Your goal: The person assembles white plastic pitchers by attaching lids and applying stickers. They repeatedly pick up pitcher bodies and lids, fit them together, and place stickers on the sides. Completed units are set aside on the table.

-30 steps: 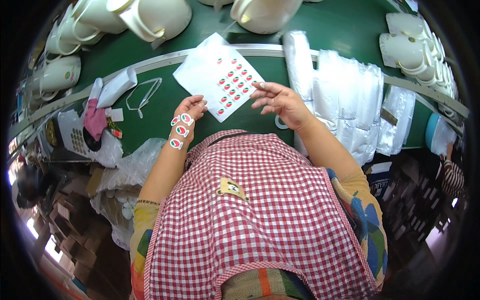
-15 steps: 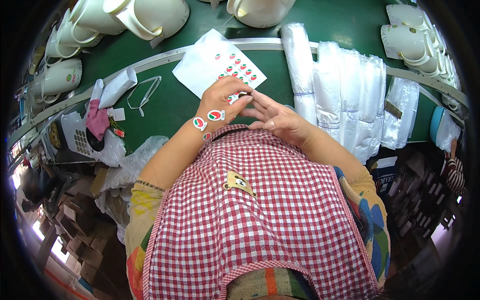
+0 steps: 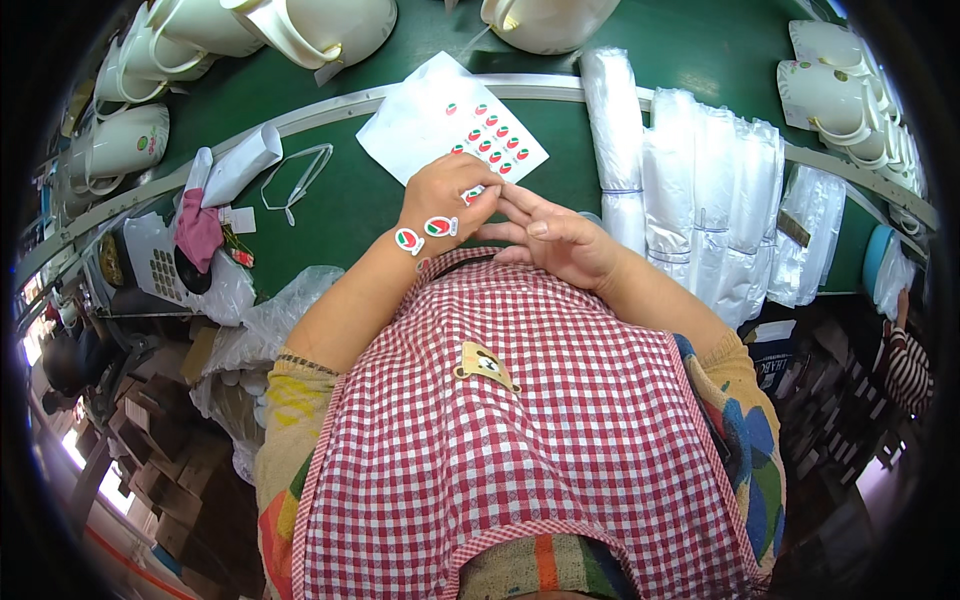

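My left hand reaches over the lower part of a white sticker sheet, thumb and forefinger pinched together. What lies in the pinch is too small to make out. Two red-and-green round stickers, one on the back of the hand and one at the wrist, cling to my skin; a faint, pale one sits below. Another sticker shows in the gap by the thumb; I cannot tell whether it is on the sheet. My right hand has its fingers stretched out, the tips touching the left fingertips. Rows of stickers fill the sheet's right part.
Bundled clear plastic bags lie right of my hands. Cream-coloured pots with handles stand beyond the metal rail and at both sides. A pink cloth, a white strap loop and crumpled plastic are at left.
The view has shifted slightly, so the bench things sit a little further right. My left fingers have closed more over the pinch; the right fingers stay stretched against them.
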Tool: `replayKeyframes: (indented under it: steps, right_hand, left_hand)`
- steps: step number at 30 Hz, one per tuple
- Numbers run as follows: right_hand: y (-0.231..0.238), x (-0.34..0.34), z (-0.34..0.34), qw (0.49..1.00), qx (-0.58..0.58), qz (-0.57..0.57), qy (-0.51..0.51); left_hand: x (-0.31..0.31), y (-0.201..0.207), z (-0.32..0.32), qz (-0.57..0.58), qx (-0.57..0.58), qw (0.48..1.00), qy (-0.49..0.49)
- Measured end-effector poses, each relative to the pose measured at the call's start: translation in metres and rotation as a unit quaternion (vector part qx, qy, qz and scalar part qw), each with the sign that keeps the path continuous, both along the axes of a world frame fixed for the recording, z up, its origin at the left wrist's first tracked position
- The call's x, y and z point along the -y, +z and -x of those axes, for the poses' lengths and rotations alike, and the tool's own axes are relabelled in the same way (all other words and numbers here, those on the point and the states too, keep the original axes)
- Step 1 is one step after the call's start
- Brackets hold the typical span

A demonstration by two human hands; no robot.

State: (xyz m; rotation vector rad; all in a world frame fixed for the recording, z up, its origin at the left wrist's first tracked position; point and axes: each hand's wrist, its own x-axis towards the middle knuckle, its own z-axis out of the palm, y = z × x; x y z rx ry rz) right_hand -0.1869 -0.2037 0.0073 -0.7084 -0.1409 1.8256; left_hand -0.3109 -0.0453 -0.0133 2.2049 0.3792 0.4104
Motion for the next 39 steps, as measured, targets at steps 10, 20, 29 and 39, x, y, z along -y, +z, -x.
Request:
replayKeyframes:
  steps: [10,20,29,39]
  right_hand:
    - [-0.021,0.002,-0.001,0.974,0.213,0.070,0.030]
    - [-0.039,0.000,-0.006,0.968,0.239,0.074,0.026]
    - [-0.072,-0.019,-0.001,0.938,0.330,0.100,0.026]
    - [-0.077,-0.016,0.005,0.932,0.348,0.089,0.056]
  left_hand:
    - [-0.076,-0.061,0.015,-0.192,-0.027,0.974,0.118]
    - [-0.081,-0.090,0.041,-0.341,-0.176,0.923,-0.019]
    - [-0.077,-0.090,0.082,0.154,-0.063,0.944,0.286]
    - [-0.096,-0.110,0.043,-0.244,-0.035,0.956,0.158]
